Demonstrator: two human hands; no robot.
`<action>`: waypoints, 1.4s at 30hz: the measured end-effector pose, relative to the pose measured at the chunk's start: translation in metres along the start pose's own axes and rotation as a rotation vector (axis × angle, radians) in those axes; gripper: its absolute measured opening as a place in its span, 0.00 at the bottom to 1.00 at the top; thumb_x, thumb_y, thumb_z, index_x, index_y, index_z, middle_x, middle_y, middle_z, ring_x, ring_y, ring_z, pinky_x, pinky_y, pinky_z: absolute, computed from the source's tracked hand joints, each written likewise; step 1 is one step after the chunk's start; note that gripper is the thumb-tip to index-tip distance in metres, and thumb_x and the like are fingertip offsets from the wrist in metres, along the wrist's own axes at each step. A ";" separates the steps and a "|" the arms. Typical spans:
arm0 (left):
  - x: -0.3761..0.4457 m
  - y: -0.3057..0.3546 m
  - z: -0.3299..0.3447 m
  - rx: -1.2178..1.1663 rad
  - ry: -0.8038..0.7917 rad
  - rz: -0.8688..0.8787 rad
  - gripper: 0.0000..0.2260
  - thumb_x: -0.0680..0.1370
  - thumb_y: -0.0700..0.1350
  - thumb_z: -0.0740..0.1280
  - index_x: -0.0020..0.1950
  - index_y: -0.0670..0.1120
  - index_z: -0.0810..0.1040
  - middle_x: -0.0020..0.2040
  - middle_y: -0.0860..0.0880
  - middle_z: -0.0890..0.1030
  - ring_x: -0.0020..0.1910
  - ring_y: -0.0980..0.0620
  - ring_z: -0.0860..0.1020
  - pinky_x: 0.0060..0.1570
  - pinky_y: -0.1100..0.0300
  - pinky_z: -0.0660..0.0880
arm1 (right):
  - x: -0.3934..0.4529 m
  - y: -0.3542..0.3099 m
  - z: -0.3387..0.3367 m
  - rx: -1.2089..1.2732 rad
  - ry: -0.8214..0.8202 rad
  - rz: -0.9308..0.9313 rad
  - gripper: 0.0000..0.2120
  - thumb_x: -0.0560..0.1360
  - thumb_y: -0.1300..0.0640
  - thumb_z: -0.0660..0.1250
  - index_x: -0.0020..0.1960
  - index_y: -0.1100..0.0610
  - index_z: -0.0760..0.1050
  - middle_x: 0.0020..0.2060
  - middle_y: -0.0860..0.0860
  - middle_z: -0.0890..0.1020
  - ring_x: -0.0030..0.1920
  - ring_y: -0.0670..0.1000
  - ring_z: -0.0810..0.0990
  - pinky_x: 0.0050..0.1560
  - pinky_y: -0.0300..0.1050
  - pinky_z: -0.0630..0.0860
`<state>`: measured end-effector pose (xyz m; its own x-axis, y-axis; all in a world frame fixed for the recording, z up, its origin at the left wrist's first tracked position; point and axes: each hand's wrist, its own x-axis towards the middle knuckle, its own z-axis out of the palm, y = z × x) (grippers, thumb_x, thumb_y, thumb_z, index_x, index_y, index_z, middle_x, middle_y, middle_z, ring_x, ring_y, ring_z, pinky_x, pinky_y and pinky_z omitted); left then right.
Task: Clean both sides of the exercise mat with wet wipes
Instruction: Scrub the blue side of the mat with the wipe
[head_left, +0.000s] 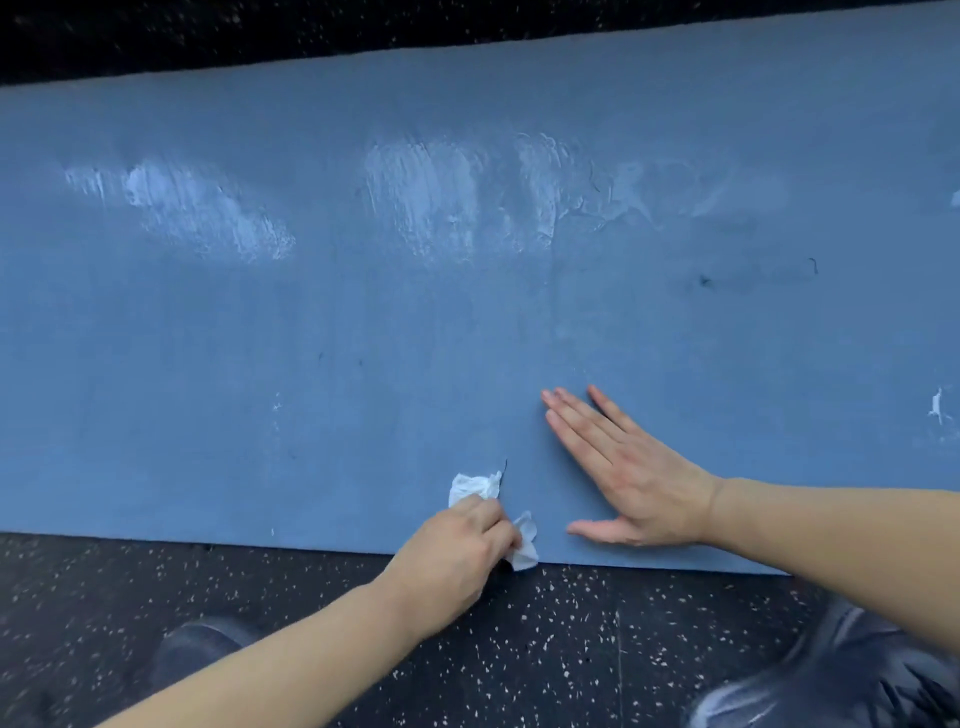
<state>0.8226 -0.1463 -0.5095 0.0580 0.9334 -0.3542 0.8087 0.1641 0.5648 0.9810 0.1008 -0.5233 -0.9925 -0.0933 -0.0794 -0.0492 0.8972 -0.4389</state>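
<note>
This looks like a gym or a home workout area. The floor (571, 649) is black rubber flecked with pale specks, the sort laid in exercise rooms, and it shows both near the person and as a dark strip along the far edge. A blue foam exercise mat (363, 338) lies flat on it, spanning the view from left to right, with wet streaks across its far half.
</note>
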 end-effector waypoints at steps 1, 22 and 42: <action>-0.005 0.003 0.004 0.004 -0.024 0.000 0.10 0.77 0.37 0.64 0.54 0.50 0.77 0.50 0.53 0.74 0.47 0.51 0.71 0.44 0.55 0.76 | 0.002 0.006 0.000 0.006 0.024 0.025 0.52 0.79 0.34 0.67 0.84 0.69 0.49 0.85 0.63 0.50 0.85 0.61 0.49 0.80 0.70 0.56; 0.048 -0.015 -0.046 -0.113 0.612 -0.413 0.06 0.80 0.42 0.69 0.54 0.45 0.83 0.50 0.52 0.79 0.48 0.52 0.76 0.48 0.58 0.75 | 0.024 0.058 -0.007 0.031 0.309 0.350 0.45 0.79 0.40 0.63 0.84 0.67 0.52 0.84 0.61 0.56 0.85 0.58 0.52 0.82 0.68 0.50; 0.030 -0.002 -0.074 -0.144 0.230 0.091 0.08 0.82 0.55 0.66 0.50 0.53 0.81 0.50 0.57 0.79 0.52 0.61 0.81 0.53 0.63 0.77 | 0.094 0.166 -0.088 -0.070 0.296 0.367 0.40 0.80 0.37 0.59 0.84 0.58 0.57 0.84 0.56 0.57 0.85 0.58 0.54 0.82 0.66 0.54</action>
<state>0.7797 -0.0953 -0.4663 -0.0214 0.9915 -0.1284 0.7135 0.1051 0.6927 0.8697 0.2789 -0.5243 -0.9346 0.3530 0.0446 0.3132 0.8757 -0.3674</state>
